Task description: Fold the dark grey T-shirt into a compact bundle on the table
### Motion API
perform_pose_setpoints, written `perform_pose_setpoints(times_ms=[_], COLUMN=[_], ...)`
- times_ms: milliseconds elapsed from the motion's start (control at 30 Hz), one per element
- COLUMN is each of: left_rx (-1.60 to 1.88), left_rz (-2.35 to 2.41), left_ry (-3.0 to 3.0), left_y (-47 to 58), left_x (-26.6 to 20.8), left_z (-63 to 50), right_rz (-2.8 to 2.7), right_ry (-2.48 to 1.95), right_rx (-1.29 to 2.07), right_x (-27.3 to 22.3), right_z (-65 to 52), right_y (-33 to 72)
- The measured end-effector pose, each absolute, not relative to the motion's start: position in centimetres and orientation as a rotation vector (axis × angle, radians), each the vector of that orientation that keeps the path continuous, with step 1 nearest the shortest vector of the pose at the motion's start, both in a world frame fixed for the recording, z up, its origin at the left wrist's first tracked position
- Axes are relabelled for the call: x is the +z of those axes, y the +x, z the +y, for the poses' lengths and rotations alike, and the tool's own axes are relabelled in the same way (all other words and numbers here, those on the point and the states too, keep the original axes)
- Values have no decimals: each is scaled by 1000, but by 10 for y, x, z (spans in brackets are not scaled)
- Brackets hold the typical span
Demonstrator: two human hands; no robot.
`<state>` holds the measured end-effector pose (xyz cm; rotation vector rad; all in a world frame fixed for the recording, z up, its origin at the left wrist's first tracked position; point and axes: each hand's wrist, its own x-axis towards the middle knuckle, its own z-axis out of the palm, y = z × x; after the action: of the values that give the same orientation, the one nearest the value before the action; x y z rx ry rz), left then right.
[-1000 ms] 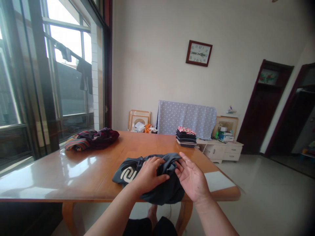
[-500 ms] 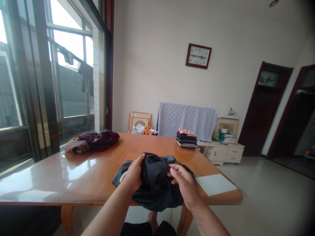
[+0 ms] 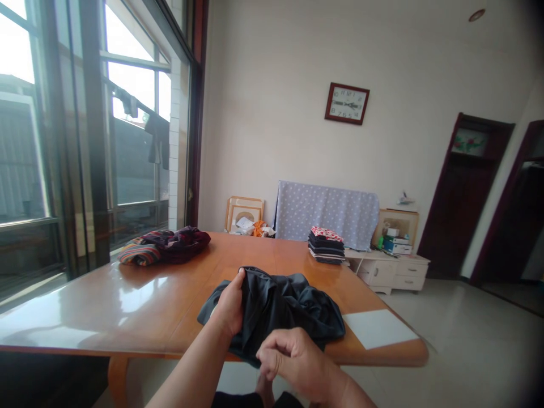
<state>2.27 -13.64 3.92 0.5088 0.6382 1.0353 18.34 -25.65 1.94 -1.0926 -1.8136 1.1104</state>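
A crumpled dark garment [image 3: 293, 300] lies at the near edge of the table, part of it hanging over. My left hand [image 3: 229, 306] grips its left side, thumb on top and the other fingers hidden in the folds. In front of the cloth, my right hand [image 3: 293, 362] is closed with curled fingers, its fingertips at the garment's lower hanging edge. The cloth between those fingertips is mostly hidden by the hand.
On the wooden table [image 3: 170, 306] rest a heap of striped and dark red clothes [image 3: 165, 246] at the left, a folded stack of clothes [image 3: 326, 246] at the far right, and a white sheet [image 3: 380, 328] near the right corner. A white cabinet [image 3: 408, 275] stands beyond.
My right hand has left the garment's upper middle and moved down and toward me, to its lower edge. The cloth's right side now lies more spread out. My left hand keeps its grip.
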Motion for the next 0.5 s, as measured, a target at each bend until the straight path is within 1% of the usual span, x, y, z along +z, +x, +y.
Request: perform_pose_setpoints(times_ms=[200,333,500], left_rx=[868,768,765], left_rz=[533,475,482], left_ry=[552,576,550], left_y=[19,24,21], left_x=[36,41,40], left_z=[-138,-147,-142], right_rz=[-1504,-1402,-1299], right_ry=[-1149,-1168,-1128], right_rx=[840,719,797], right_x=[14,4,0], right_z=[-230,-217,-214], right_y=[188,189,200])
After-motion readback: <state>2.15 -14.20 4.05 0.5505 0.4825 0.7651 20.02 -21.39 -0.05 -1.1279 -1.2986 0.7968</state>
